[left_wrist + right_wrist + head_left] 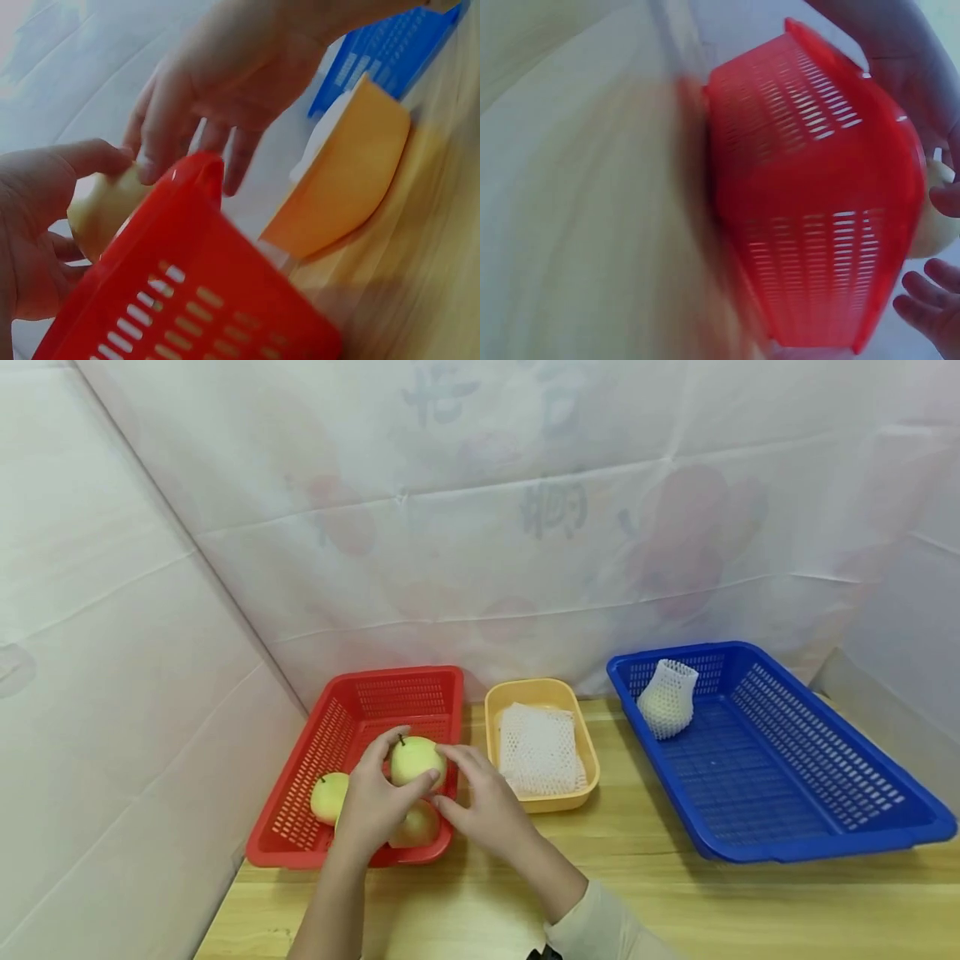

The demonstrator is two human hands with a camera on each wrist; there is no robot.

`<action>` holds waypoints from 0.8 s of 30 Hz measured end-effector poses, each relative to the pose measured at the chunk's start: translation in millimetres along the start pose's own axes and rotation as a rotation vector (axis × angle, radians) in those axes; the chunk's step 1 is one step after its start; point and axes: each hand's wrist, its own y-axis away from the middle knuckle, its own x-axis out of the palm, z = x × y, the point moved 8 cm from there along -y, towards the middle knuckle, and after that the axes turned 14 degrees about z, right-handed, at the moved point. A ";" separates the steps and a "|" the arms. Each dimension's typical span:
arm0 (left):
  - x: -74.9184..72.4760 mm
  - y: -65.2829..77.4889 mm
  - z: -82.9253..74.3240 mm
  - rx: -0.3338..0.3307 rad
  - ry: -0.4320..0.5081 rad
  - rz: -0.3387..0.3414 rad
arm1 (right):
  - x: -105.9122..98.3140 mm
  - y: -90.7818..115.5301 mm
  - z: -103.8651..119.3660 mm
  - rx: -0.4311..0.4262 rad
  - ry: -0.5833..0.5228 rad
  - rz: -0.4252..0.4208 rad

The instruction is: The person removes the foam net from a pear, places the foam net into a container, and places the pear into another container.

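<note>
In the head view my left hand (375,806) grips a yellow-green pear (414,760) with a short dark stem, above the red basket (262,835). The thumb lies across its front. My right hand (491,806) is at the pear's right side with spread fingers; its index fingertip seems to touch the skin. The left wrist view has the left thumb and fingers around the pear (105,214), partly behind the basket rim. Below sit a yellow pear (328,797) and a browner fruit (416,827), partly covered by the hands.
A yellow tray (555,806) holding white foam nets (542,752) stands right of the red basket. Farther right, a large blue basket (757,777) contains one fruit in a foam net (666,702). A printed cloth (487,552) hangs behind the wooden table (622,893).
</note>
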 end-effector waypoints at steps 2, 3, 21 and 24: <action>-3.5 -1.8 2.5 -0.013 -0.088 -0.021 | 4.4 1.4 -2.2 0.007 0.080 0.008; -4.8 -3.0 3.6 -0.021 -0.133 -0.031 | 6.2 2.0 -3.0 0.008 0.113 0.013; 13.5 -19.3 21.8 -0.140 -0.402 0.079 | 11.7 2.8 -1.4 -0.023 0.160 0.054; 18.7 -22.8 24.2 -0.164 -0.404 0.116 | 10.5 3.3 -2.1 -0.013 0.159 0.057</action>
